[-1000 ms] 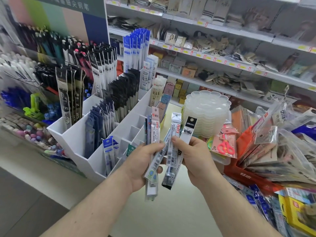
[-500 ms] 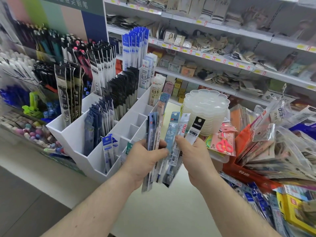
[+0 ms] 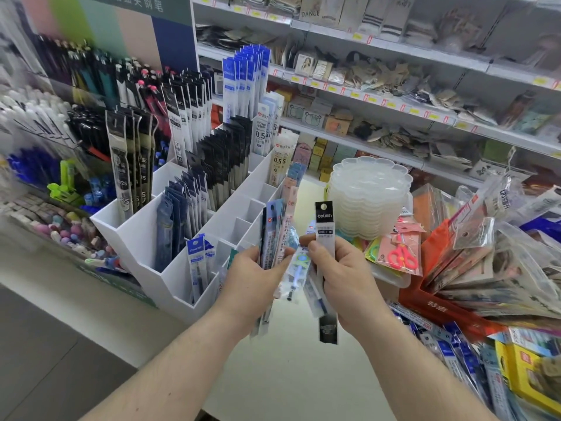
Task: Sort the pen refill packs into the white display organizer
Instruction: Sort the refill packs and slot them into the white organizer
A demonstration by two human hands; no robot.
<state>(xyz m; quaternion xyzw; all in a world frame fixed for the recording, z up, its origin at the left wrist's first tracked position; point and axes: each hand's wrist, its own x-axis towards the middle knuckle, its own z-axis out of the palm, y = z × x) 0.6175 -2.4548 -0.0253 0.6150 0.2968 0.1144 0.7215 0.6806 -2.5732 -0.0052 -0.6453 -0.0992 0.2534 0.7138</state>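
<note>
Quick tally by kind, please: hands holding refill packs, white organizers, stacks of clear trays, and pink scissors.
Hands holding refill packs: 2 (left hand, right hand)
White display organizer: 1
Stack of clear trays: 1
Pink scissors: 1
Total: 5

stack of clear scalloped trays (image 3: 368,196), pink scissors pack (image 3: 400,253) just beside, orange bin (image 3: 431,302), yellow box (image 3: 528,378)

Bright even light, blurred edges
</note>
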